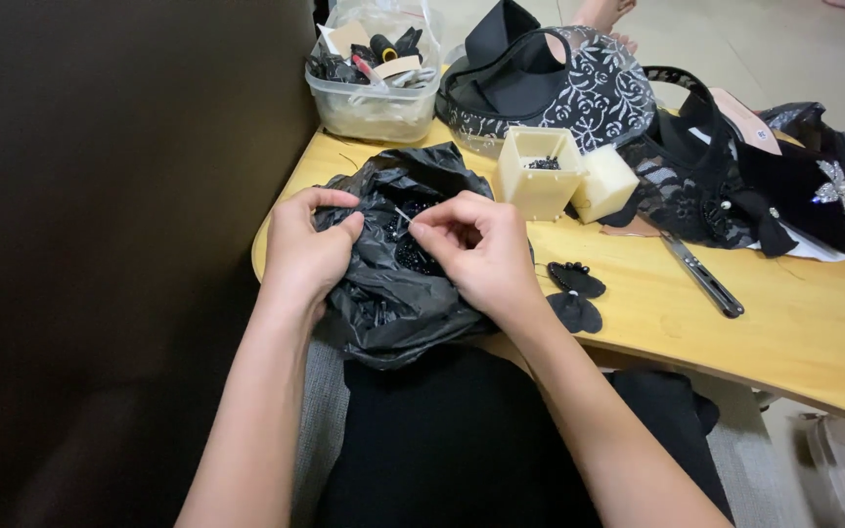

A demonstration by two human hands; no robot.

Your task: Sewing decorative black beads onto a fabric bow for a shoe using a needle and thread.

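1. Both your hands work at the black bag (393, 293), which lies open at the table's (784, 323) near edge.
2. Your left hand (307, 256) grips the bag's crumpled rim, fingers closed on the plastic.
3. Your right hand (476, 256) pinches a thin needle (402, 215) between thumb and forefinger — its tip over the dark beads (413, 256) inside the bag.
4. Just behind the bag stands a cream square box (537, 176), open, with its lid (605, 183) touching its right side.
5. Farther back — a clear tub (374, 108) of black oddments.
6. Right of your hand lie two black fabric pieces (576, 295); well apart, a knife (704, 277).
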